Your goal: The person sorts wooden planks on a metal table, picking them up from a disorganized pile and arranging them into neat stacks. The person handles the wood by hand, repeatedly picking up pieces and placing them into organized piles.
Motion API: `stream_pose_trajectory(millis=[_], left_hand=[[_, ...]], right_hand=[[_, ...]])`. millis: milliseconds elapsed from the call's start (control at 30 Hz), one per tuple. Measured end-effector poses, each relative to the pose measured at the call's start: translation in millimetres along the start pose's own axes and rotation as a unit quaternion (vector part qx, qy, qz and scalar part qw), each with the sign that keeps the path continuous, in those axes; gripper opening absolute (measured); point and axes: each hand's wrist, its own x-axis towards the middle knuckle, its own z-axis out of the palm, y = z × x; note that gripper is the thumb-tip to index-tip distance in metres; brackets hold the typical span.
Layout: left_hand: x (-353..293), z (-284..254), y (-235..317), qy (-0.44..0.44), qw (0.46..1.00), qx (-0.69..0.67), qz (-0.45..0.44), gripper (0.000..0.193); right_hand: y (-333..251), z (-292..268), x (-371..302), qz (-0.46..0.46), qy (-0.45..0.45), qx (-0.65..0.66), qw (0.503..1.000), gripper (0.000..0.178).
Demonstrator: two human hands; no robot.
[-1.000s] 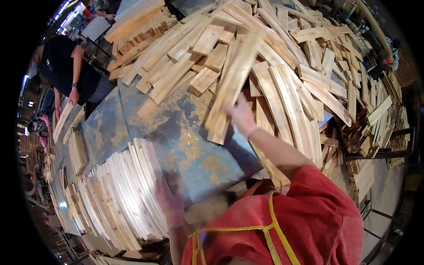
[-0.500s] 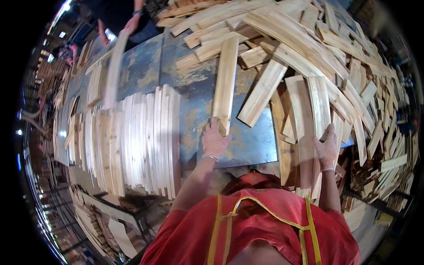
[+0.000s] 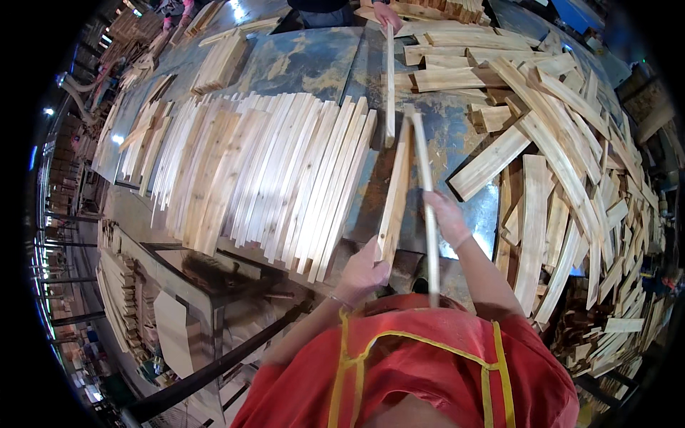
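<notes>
My left hand (image 3: 362,271), in a pale glove, is closed round the near end of a wooden board (image 3: 397,192) tilted on its edge. My right hand (image 3: 447,216), also gloved, grips a second board (image 3: 427,178), which is seen edge-on and slightly blurred. The far ends of the two boards come close together over the metal tabletop (image 3: 471,214). Just left of them stands a long row of boards (image 3: 285,171) set on edge side by side. Across the table, another person's hand (image 3: 387,17) holds the top of an upright board (image 3: 389,85).
A loose heap of boards (image 3: 571,143) covers the right side of the table. A smaller stack (image 3: 220,64) stands at the far left. Below the table's near left edge is a dark metal frame (image 3: 214,285) with more wood beside it.
My left hand has brought its board nearer to me, beside the row. My right hand has lifted a board from the right and carried it leftward. The other person's board has moved right.
</notes>
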Motion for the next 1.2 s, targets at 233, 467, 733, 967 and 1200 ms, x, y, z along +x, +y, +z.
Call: stream_pose_trajectory(millis=[233, 467, 733, 967, 1200], left_hand=[[29.8, 4.3, -48.7, 0.254, 0.853, 0.444, 0.103, 0.087], [41.2, -8.9, -56.1, 0.233, 0.854, 0.464, 0.023, 0.092], [58.3, -2.9, -53.7, 0.292, 0.845, 0.448, 0.012, 0.084], [40.3, -2.7, -96.7, 0.403, 0.857, 0.32, -0.018, 0.082], [5.4, -40.7, -145.7, 0.533, 0.815, 0.202, -0.108, 0.078]], right_hand=[[-19.2, 86.7, 50.9, -0.018, -0.151, -0.244, 0.958, 0.073], [-35.9, -44.8, 54.4, -0.1, 0.381, -0.104, 0.913, 0.065], [20.4, -170.6, 164.8, 0.025, 0.206, 0.404, 0.891, 0.033], [18.2, -30.1, 14.4, -0.009, 0.016, 0.034, 0.999, 0.063], [-38.4, 63.1, 12.7, 0.016, -0.317, -0.091, 0.944, 0.072]])
